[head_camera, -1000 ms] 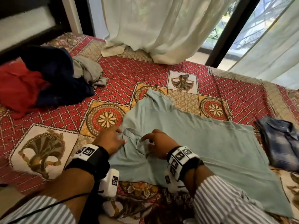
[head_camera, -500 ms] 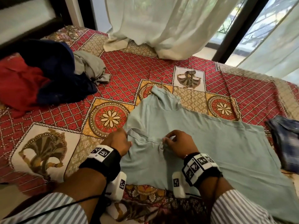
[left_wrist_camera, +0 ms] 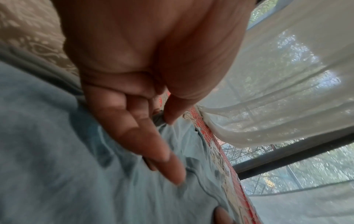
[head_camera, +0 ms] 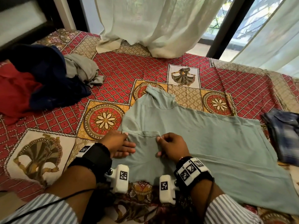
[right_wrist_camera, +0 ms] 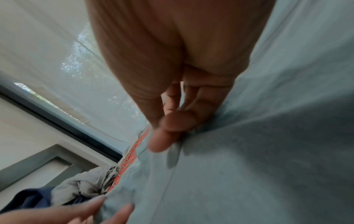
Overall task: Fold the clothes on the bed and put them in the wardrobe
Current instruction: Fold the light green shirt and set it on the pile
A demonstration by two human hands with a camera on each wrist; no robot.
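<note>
1. While the wardrobe is sitting out of view, the task is looking barely begun: the green shirt is lying spread flat on the bed, its folding only starting.
2. A heap of red, navy and grey clothes is waiting at far left, and a plaid shirt is resting at the right edge.
3. Pale curtains are hanging over the window beyond the bed.
4. The left hand is pressing the shirt with straight fingers; the right hand is pinching its cloth.
</note>
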